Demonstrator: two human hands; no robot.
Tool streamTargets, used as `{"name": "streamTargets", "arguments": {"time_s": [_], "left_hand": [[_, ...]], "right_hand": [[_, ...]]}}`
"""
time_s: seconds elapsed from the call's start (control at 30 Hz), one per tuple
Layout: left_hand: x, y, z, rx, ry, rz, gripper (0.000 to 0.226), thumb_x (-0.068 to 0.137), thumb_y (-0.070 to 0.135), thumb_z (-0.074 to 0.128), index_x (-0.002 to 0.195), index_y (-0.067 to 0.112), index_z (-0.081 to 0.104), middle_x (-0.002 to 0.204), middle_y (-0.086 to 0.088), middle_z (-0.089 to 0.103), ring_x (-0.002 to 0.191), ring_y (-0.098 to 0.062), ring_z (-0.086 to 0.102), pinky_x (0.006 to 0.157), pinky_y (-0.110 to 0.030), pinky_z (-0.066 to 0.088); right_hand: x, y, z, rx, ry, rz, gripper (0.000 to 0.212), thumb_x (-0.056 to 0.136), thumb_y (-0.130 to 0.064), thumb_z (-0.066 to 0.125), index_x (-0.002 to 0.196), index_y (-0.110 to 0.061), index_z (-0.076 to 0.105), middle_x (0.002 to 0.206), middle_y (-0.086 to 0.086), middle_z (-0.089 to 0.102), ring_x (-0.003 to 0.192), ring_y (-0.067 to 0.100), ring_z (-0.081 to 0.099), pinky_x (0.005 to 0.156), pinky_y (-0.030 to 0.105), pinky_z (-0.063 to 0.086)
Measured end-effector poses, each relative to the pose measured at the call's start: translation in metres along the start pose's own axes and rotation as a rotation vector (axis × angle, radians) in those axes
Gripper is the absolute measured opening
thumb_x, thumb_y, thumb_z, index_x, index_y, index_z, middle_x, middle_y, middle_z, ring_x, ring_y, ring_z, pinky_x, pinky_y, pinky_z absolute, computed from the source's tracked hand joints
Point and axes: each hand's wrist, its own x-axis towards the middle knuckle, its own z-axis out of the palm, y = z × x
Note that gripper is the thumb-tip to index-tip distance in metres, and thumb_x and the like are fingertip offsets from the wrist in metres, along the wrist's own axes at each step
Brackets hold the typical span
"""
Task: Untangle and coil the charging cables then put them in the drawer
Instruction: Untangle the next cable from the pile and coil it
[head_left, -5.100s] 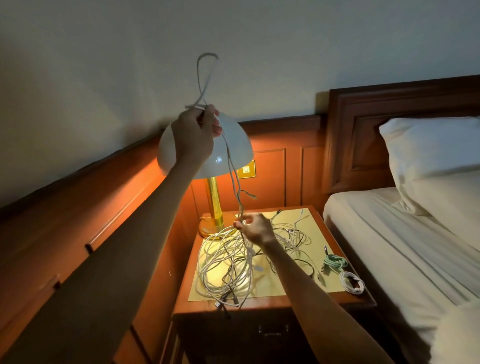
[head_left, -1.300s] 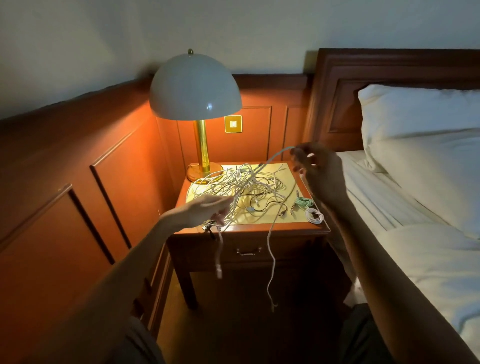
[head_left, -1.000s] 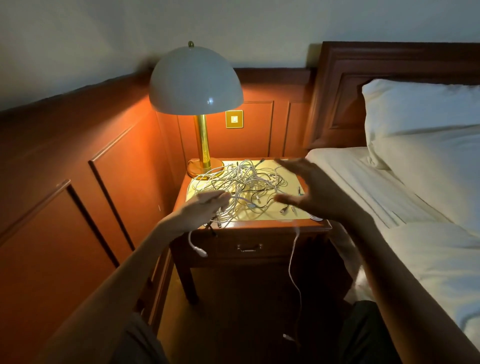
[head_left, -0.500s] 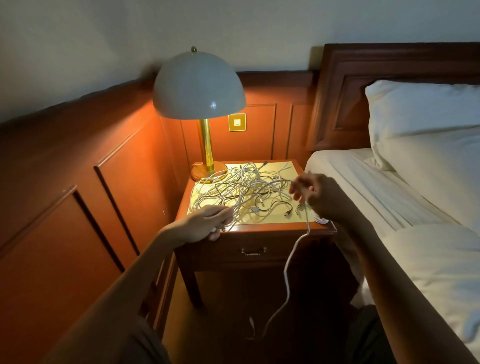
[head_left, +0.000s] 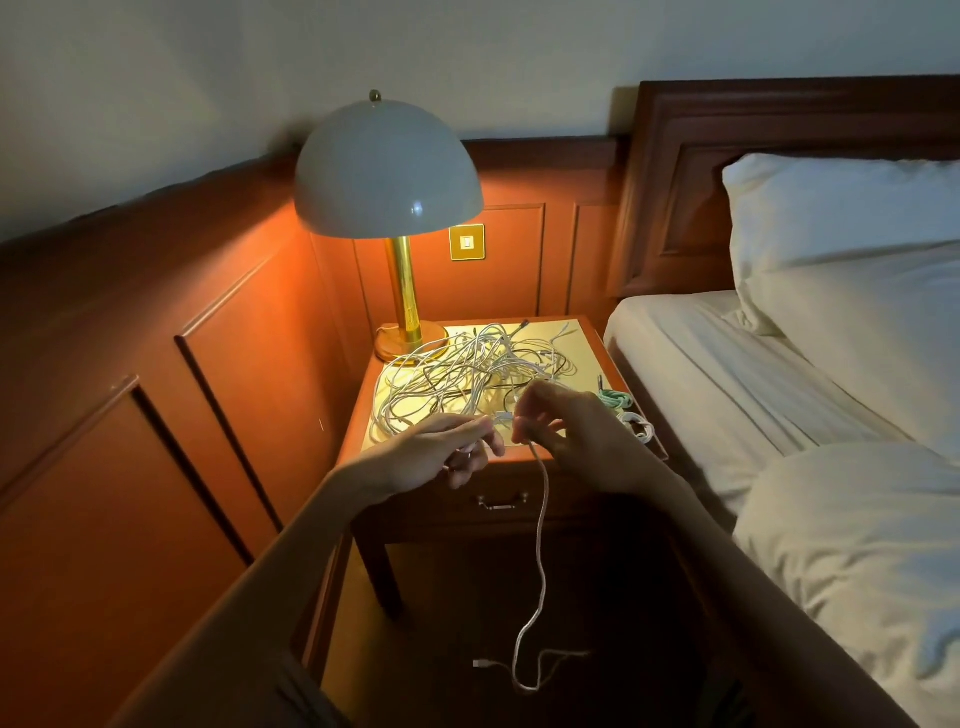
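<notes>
Currently, both hands meet above the front edge of the nightstand (head_left: 584, 358), just in front of the tangle (head_left: 467, 374).

**Hands**
- The left hand (head_left: 441, 452) reaches in from the left, palm turned partly up. Its thumb and forefinger are pressed together on the pale plug end of one cable (head_left: 543, 519). The lower fingers curl loosely beneath.
- The right hand (head_left: 566, 436) faces it, almost touching. Its fingers are curled and its fingertips pinch the same cable just beside the plug.

**Cable**
- From the right hand's pinch the cable hangs straight down in front of the drawer (head_left: 519, 514).
- It reaches the floor, where it bends into a small loop. Its free plug lies on the floor to the left of that loop.
- Whether this cable is fully free of the tangle cannot be told.

**Other cables**
- The tangle is a loose heap of pale cables, with a few dark strands, covering most of the nightstand top.
- A green coil (head_left: 615, 399) lies at the right edge of the top. A white coil (head_left: 639, 425) lies just in front of it. Both are apart from the tangle.

**Drawer**
- The drawer is closed. Its metal handle sits below the hands.

**Surroundings**
- A lamp (head_left: 389, 171) with a white dome shade and brass stem stands lit at the back left corner of the top, its base touching the tangle.
- A bed (head_left: 753, 389) with a pillow (head_left: 841, 208) stands to the right.
</notes>
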Motion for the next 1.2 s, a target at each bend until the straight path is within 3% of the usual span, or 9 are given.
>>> {"name": "streamTargets", "arguments": {"time_s": [0.2,0.4,0.53,0.63,0.7,0.83,0.93,1.1,1.2], "left_hand": [[-0.006,0.004,-0.007,0.139,-0.061,-0.088,0.039,0.106,0.032,0.039,0.109,0.003,0.065,0.074,-0.002,0.064,0.067,-0.015,0.062,0.065,-0.023,0.05],[-0.005,0.01,-0.007,-0.281,-0.252,-0.11,0.033,0.105,0.026,0.041,0.108,0.004,0.064,0.096,-0.015,0.072,0.088,-0.025,0.071,0.077,-0.03,0.058],[0.004,0.013,0.006,-0.769,-0.039,0.13,0.034,0.101,0.017,0.039,0.115,0.003,0.068,0.107,-0.016,0.073,0.096,-0.023,0.073,0.079,-0.029,0.06],[0.026,0.005,0.015,-0.999,0.259,0.251,0.036,0.098,0.018,0.045,0.124,-0.001,0.06,0.124,-0.018,0.067,0.113,-0.024,0.068,0.087,-0.029,0.058],[0.041,-0.008,0.021,-0.775,0.448,0.228,0.036,0.1,0.019,0.047,0.128,0.0,0.058,0.128,-0.017,0.066,0.116,-0.024,0.066,0.09,-0.028,0.056],[0.046,-0.043,0.019,0.192,0.696,0.252,0.032,0.103,0.023,0.05,0.129,0.009,0.062,0.127,-0.004,0.067,0.112,-0.013,0.067,0.089,-0.018,0.054],[0.033,-0.048,0.012,0.466,0.378,0.23,0.028,0.105,0.029,0.046,0.119,0.018,0.068,0.111,0.004,0.074,0.095,-0.013,0.071,0.084,-0.037,0.059],[0.009,-0.014,0.025,-0.223,-0.165,0.17,0.036,0.107,0.029,0.036,0.104,0.006,0.064,0.079,-0.004,0.067,0.074,-0.015,0.065,0.075,-0.025,0.051],[0.008,0.002,0.033,-0.84,-0.071,0.25,0.032,0.102,0.025,0.045,0.107,0.004,0.068,0.088,-0.01,0.071,0.079,-0.017,0.07,0.075,-0.025,0.058]], "right_hand": [[0.005,0.008,0.002,-0.083,0.069,0.034,0.027,0.094,-0.01,0.066,0.119,-0.02,0.066,0.089,-0.008,0.071,0.072,0.001,0.066,0.067,0.019,0.056],[0.009,0.014,0.008,-0.006,0.179,0.044,0.015,0.096,-0.022,0.065,0.107,-0.022,0.075,0.097,-0.011,0.073,0.068,0.005,0.067,0.063,0.018,0.054],[-0.005,0.012,0.031,0.362,0.171,0.257,0.021,0.097,-0.033,0.061,0.086,-0.018,0.071,0.076,0.004,0.07,0.05,0.017,0.063,0.047,0.028,0.05],[-0.019,-0.003,0.055,0.526,0.124,0.33,0.022,0.101,-0.03,0.056,0.096,-0.017,0.072,0.069,0.004,0.066,0.049,0.02,0.057,0.044,0.028,0.046],[-0.025,-0.009,0.061,0.499,0.072,0.393,0.025,0.103,-0.032,0.053,0.097,-0.014,0.07,0.067,0.003,0.064,0.049,0.02,0.057,0.047,0.033,0.048],[-0.027,-0.009,0.044,-0.017,-0.127,0.424,0.018,0.098,-0.031,0.061,0.107,-0.021,0.072,0.087,-0.005,0.072,0.075,0.009,0.068,0.075,0.035,0.06],[-0.019,-0.012,0.006,-0.234,-0.099,0.237,0.017,0.094,-0.029,0.067,0.108,-0.022,0.075,0.092,-0.006,0.075,0.074,0.007,0.068,0.071,0.028,0.059],[0.001,0.001,-0.031,0.177,-0.003,0.14,0.017,0.088,-0.029,0.073,0.089,-0.013,0.078,0.074,-0.006,0.073,0.067,0.007,0.065,0.068,0.019,0.051],[-0.005,0.015,0.002,0.578,0.144,0.321,0.021,0.089,-0.036,0.067,0.078,-0.019,0.074,0.07,-0.002,0.066,0.053,0.013,0.047,0.049,0.027,0.038]]}}
